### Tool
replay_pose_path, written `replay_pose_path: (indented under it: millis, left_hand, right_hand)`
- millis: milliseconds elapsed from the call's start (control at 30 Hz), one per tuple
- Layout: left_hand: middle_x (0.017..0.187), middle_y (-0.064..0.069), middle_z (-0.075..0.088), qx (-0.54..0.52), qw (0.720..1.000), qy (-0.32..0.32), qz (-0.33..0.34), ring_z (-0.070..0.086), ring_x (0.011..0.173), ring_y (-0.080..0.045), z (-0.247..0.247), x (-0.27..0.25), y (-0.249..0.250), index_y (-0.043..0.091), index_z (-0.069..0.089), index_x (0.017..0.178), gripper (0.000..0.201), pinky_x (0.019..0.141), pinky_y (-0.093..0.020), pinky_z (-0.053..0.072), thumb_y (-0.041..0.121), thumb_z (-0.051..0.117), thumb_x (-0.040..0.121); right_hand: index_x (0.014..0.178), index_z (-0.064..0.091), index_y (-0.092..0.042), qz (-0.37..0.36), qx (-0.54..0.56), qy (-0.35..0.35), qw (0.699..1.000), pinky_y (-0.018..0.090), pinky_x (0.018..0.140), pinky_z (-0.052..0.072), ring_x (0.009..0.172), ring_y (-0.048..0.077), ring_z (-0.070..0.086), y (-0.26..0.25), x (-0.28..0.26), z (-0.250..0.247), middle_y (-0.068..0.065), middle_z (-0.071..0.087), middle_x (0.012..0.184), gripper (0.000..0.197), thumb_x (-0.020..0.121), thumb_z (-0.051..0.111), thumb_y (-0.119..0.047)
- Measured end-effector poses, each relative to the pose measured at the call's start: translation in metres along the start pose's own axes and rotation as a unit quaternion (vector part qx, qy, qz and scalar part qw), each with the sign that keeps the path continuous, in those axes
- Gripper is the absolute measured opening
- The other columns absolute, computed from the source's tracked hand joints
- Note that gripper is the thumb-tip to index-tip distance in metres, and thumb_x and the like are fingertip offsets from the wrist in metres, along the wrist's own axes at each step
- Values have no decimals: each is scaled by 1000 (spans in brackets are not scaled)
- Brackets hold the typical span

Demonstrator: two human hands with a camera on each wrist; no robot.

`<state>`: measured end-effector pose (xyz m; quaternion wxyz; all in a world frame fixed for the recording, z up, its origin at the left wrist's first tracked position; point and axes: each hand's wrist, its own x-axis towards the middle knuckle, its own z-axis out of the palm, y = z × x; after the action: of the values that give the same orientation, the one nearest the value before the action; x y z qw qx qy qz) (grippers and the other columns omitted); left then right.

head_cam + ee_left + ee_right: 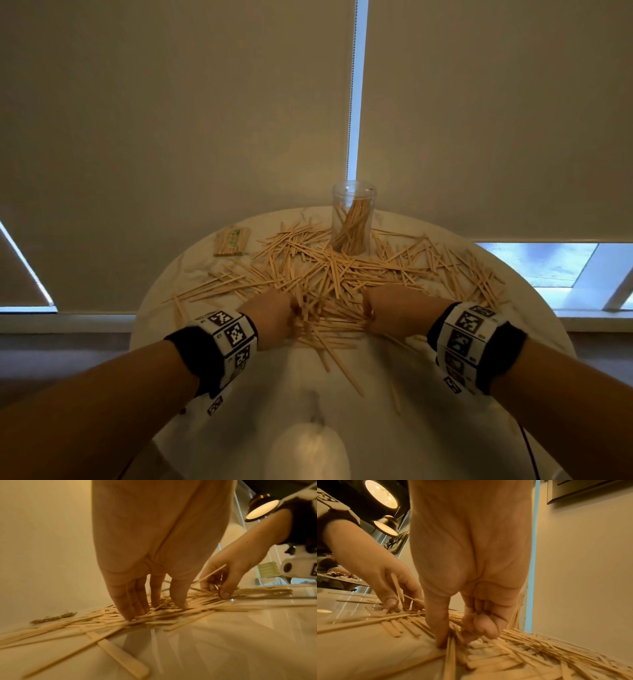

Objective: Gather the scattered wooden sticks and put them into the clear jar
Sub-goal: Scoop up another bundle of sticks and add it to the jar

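Both hands down in the near part of the wooden sticks pile on the round white tabletop, facing each other with a bunch of sticks between them

Left hand: fingers straight and pointing down, tips planted in the sticks, thumb tip also on the pile, nothing gripped, one stick leaning up between fingers and thumb in the right wrist view

Right hand: fingers curled under, thumb pressed down onto the tabletop, a few sticks pinched between thumb and curled fingers; in the left wrist view one stick pokes up out of that grip

Sticks spread wide over the far half of the tabletop, a few loose ones trailing toward the near edge

Clear jar upright at the far edge of the tabletop, open top, partly filled with sticks leaning inside, loose sticks touching its base

Wrapped bundle of sticks lies far left, apart from the pile

Marker wristbands on both wrists

Roller blinds behind
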<state>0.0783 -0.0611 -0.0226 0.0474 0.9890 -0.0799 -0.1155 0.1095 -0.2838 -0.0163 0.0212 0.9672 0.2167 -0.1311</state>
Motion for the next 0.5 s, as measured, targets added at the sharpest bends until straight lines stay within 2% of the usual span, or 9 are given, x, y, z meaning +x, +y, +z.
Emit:
replay_pose_path:
  millis: [67,167,233,300,367,433,500]
  left_hand:
    - [132,-9,57,12,999,-30,22,56,116,-26,-6,-1,-3,16,54,138,44,94,-33,48,30,57,97]
    - [144,-9,47,34,994,-97,29,50,126,-29,-14,-1,-10,25,36,151,68,101,-36,45,34,64,89]
    - [144,-12,40,78,992,-95,33,47,128,-35,-8,-1,-9,33,28,153,77,103,-42,44,41,68,87]
    - [136,-13,43,106,992,-53,52,50,121,-36,1,0,-3,36,34,149,68,96,-41,47,42,66,89]
    - [130,-13,46,133,988,-20,75,53,115,-34,5,6,3,32,40,144,57,86,-38,47,36,63,92]
    - [128,-11,47,140,986,3,86,54,112,-33,4,12,5,29,45,138,47,78,-35,44,32,61,94]
    - [131,-11,43,138,986,16,90,49,117,-33,5,19,4,27,49,133,43,85,-37,44,30,62,92]
  right_hand:
    - [99,60,-5,4,-1,-10,1000,34,64,46,80,24,54,0,1,2,6,55,84,21,93,59,-25]
    - [91,54,-8,11,2,-14,1000,28,56,38,74,21,49,-1,0,2,2,48,77,14,94,56,-22]
    - [79,53,-9,16,-3,-18,1000,28,55,36,70,21,47,-2,1,1,3,47,72,17,92,57,-21]
    - [72,54,-9,15,-15,-21,1000,30,54,36,64,20,43,-3,3,1,4,46,68,22,91,56,-20]
    - [88,63,-2,13,-16,-23,1000,31,58,38,69,21,47,-6,1,1,7,51,76,19,92,54,-18]
    - [103,63,1,14,-14,-25,999,29,58,39,76,22,50,-8,-1,2,9,54,86,23,95,51,-18]
    - [104,61,-2,22,-17,-29,999,27,55,37,75,21,49,-9,-3,4,7,53,85,22,97,48,-18]
